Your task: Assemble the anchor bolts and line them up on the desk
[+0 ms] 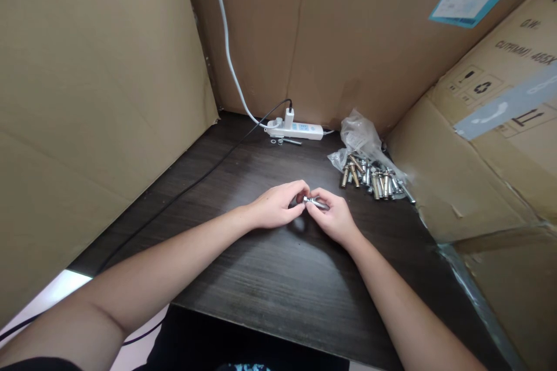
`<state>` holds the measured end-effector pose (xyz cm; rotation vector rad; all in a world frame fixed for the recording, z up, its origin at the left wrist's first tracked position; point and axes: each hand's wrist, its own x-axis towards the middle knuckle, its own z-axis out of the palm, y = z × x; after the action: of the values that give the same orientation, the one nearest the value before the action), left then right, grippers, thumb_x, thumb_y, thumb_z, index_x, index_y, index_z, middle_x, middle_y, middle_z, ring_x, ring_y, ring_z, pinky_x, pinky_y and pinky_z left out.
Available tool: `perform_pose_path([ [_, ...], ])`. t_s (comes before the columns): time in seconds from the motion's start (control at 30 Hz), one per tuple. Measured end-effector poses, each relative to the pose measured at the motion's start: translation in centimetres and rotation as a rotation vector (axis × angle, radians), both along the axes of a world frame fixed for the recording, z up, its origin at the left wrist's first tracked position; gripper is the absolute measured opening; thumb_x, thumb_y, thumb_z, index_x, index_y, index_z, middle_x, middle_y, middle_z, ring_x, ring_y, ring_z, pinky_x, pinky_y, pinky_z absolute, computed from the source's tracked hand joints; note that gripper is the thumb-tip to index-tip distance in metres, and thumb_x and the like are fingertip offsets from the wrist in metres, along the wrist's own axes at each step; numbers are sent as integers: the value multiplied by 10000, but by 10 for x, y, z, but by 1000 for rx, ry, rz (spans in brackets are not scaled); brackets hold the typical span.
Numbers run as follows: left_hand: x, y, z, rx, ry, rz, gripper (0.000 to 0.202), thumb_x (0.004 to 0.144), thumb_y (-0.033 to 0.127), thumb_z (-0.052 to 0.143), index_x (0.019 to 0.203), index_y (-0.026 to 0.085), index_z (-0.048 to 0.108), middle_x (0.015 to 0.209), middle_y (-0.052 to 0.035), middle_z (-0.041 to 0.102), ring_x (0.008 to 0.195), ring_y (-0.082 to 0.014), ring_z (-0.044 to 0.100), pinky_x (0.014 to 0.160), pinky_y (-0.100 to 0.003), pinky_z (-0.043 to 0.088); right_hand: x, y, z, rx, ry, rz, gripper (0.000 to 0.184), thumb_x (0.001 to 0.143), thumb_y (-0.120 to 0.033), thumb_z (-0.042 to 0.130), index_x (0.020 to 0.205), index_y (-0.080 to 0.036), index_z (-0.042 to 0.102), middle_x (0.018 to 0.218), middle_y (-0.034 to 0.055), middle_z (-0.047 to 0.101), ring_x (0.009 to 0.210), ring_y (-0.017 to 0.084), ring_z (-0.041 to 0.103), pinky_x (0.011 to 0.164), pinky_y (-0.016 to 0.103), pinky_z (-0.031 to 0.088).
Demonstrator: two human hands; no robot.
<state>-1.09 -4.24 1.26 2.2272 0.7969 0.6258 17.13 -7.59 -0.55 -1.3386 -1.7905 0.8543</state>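
Observation:
Over the middle of the dark table, my left hand [278, 204] and my right hand [333, 215] meet at a silver expansion bolt [318, 204]. The bolt lies nearly level. My right thumb and fingers grip its shank, and my left thumb and forefinger pinch around its left end, where a nut seems to sit. My fingers hide part of that end. Further back on the right, a pile of silver and brass-coloured expansion bolts [378, 181] spills from a clear plastic bag [359, 134].
A white power strip [304, 130] with a plugged-in charger [289, 118] sits at the back. Just in front lie a loose bolt [292, 142] and a washer [273, 141]. A black cable [204, 177] crosses the left side. Cardboard walls [278, 40] enclose the table [270, 278].

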Motion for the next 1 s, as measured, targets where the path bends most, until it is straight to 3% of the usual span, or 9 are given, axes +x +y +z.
perform_pose_path([
  [0.3, 0, 3, -5, 26, 72, 32, 123, 891, 310, 440, 890, 194, 482, 814, 4, 558, 730, -135, 503, 664, -247, 389, -1, -1, 2, 9, -18, -12, 133, 780, -287, 557, 774, -159, 590, 637, -11, 550, 520, 90, 436, 516, 206, 351],
  [0.5, 1, 6, -7, 99, 139, 6, 334, 955, 365, 293, 738, 186, 472, 720, -6, 517, 738, -153, 488, 698, -273, 375, 0, 0, 2, -3, -8, -3, 137, 782, -288, 551, 766, -158, 590, 605, -23, 519, 506, 85, 409, 505, 206, 339],
  [0.7, 0, 0, -1, -3, 35, 44, 151, 900, 321, 423, 979, 201, 468, 909, -3, 556, 765, -132, 506, 700, -257, 404, 0, 1, 1, -2, 3, -11, 135, 784, -287, 550, 766, -159, 589, 635, -13, 549, 533, 92, 440, 524, 208, 355],
  [1.0, 1, 2, -2, 50, 54, 40, 120, 894, 285, 416, 913, 191, 488, 886, -6, 555, 766, -134, 501, 696, -251, 403, -1, 0, 2, 8, -4, -12, 154, 788, -310, 551, 779, -161, 593, 638, -11, 555, 532, 96, 450, 523, 211, 362],
])
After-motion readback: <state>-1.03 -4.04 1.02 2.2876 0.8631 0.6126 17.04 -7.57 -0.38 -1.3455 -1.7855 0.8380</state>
